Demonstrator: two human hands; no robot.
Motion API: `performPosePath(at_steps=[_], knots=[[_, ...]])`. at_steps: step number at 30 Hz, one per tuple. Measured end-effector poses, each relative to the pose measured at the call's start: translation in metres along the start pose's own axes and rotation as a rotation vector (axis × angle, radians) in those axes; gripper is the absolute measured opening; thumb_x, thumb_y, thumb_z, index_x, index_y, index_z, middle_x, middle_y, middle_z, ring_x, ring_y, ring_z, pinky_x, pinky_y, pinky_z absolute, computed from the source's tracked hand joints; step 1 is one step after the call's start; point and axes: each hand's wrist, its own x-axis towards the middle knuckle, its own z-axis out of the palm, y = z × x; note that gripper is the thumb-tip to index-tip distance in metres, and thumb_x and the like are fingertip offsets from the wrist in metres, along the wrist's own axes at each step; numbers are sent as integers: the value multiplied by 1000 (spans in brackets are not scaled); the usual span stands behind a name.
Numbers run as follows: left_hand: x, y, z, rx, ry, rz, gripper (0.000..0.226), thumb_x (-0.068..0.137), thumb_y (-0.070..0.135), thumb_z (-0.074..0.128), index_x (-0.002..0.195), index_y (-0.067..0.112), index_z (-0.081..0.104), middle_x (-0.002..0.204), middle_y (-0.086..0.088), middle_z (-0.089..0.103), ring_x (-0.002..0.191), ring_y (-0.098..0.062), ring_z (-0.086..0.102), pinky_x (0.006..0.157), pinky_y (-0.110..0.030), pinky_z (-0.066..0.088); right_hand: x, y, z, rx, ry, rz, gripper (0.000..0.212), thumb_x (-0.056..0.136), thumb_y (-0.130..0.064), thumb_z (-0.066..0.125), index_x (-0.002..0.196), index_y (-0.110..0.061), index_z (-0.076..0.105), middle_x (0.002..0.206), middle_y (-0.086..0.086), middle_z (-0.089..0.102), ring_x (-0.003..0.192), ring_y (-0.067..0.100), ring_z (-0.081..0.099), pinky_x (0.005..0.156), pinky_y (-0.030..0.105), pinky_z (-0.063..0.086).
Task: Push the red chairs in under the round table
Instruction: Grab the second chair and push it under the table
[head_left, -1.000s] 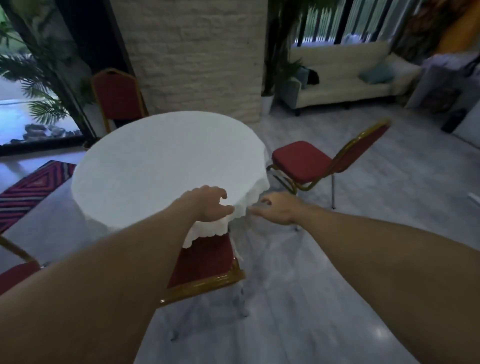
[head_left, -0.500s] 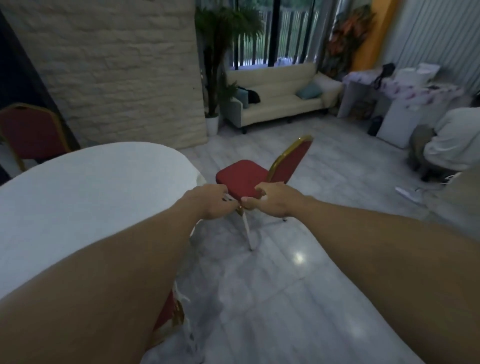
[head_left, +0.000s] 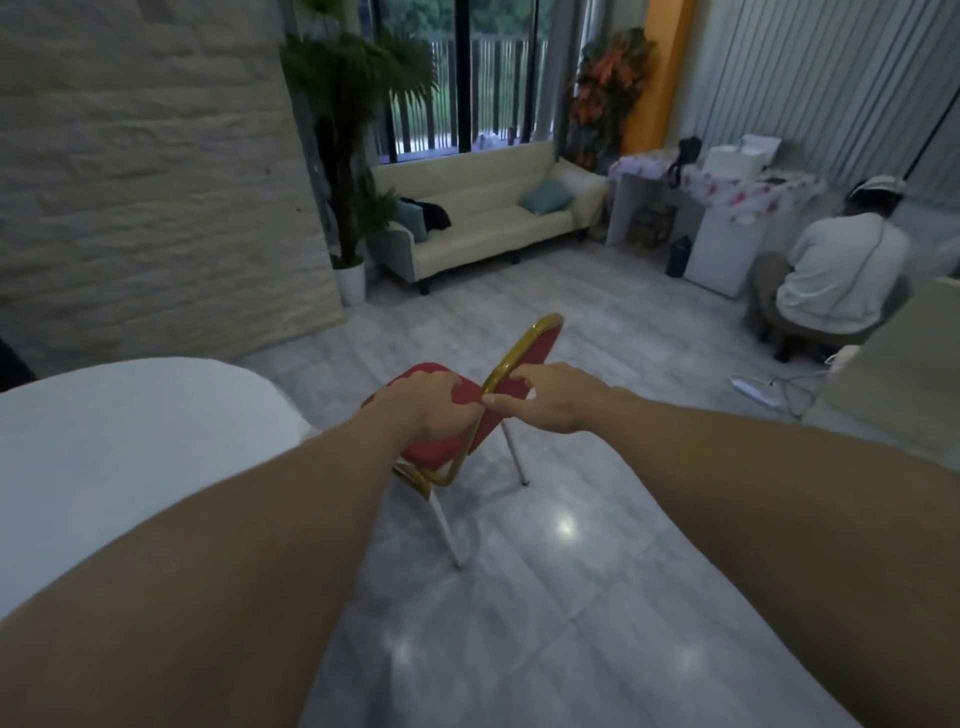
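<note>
A red chair (head_left: 537, 343) with a gold frame stands on the floor to the right of the round table (head_left: 130, 441), which has a white cloth. The chair's seat faces the table and stands clear of it. Both my arms are stretched forward. My left hand (head_left: 426, 408) is loosely curled and overlaps the chair's seat in the picture. My right hand (head_left: 550, 397) has its fingers spread and overlaps the chair's back. The chair looks farther off than both hands, and neither holds it.
A cream sofa (head_left: 483, 218) and a potted palm (head_left: 348, 156) stand at the far wall. A person (head_left: 836, 275) crouches at the right by white cabinets (head_left: 722, 244). A power strip (head_left: 756, 389) with cables lies on the floor at the right.
The view has swung right, away from the table and the tucked-in chair, toward the chair that stands apart. That chair is now closer and centred behind my outstretched hands.
</note>
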Motion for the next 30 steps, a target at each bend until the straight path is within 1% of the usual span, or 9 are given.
performPosePath(at_steps=[5, 7, 11, 14, 19, 21, 24, 27, 30], knots=[[63, 19, -4, -6, -2, 11, 81, 85, 71, 46, 150, 23, 46, 151, -11, 53, 130, -33, 55, 103, -47, 49, 48, 34, -21, 21, 36, 2, 132, 52, -116, 20, 136, -25, 65, 134, 6, 70, 114, 29, 65, 100, 51, 55], [91, 27, -3, -23, -2, -4, 84, 83, 71, 47, 153, 25, 43, 153, -10, 51, 132, -34, 54, 104, -47, 48, 74, 55, -28, 22, 40, -3, 136, 47, -117, 17, 139, -27, 62, 134, 5, 70, 113, 28, 65, 99, 51, 55], [144, 51, 0, -29, -7, -24, 79, 89, 67, 48, 155, 26, 42, 157, -8, 49, 138, -32, 50, 108, -46, 44, 121, 98, -47, -5, 21, -31, 114, 67, -107, 31, 140, -25, 61, 136, 8, 66, 115, 31, 63, 98, 52, 54], [177, 72, 0, -61, 7, -52, 76, 89, 67, 48, 152, 25, 47, 153, -8, 53, 134, -31, 52, 106, -47, 45, 155, 131, -62, -8, 8, -79, 111, 69, -105, 33, 141, -26, 61, 138, 7, 65, 118, 30, 61, 98, 52, 53], [224, 102, -3, -141, 27, -155, 100, 70, 83, 36, 151, 26, 47, 153, -7, 52, 135, -29, 52, 108, -49, 45, 207, 176, -86, -30, -64, -148, 103, 86, -93, 43, 159, -20, 45, 158, 9, 55, 140, 34, 52, 112, 51, 45], [242, 112, -3, -173, 38, -173, 111, 62, 88, 30, 152, 25, 47, 154, -7, 52, 136, -28, 52, 109, -48, 44, 226, 190, -93, -25, -91, -168, 111, 80, -98, 42, 160, -20, 43, 160, 10, 53, 142, 34, 52, 114, 52, 44], [272, 118, 3, -197, 28, -228, 113, 63, 90, 31, 155, 25, 42, 158, -7, 48, 140, -30, 49, 112, -50, 42, 259, 210, -97, -22, -130, -191, 129, 63, -106, 37, 161, -22, 43, 161, 10, 53, 142, 34, 52, 115, 53, 44], [302, 114, 14, -186, -7, -280, 105, 75, 85, 44, 159, 22, 34, 163, -9, 41, 144, -33, 45, 113, -51, 41, 292, 224, -93, -9, -152, -202, 127, 66, -105, 41, 164, -25, 36, 164, 11, 48, 146, 34, 49, 116, 53, 42], [331, 109, 29, -190, -51, -312, 106, 71, 85, 53, 154, 21, 40, 158, -8, 47, 138, -32, 50, 110, -50, 43, 327, 238, -86, -4, -187, -225, 127, 68, -102, 50, 167, -26, 28, 167, 11, 45, 148, 35, 47, 117, 52, 42]])
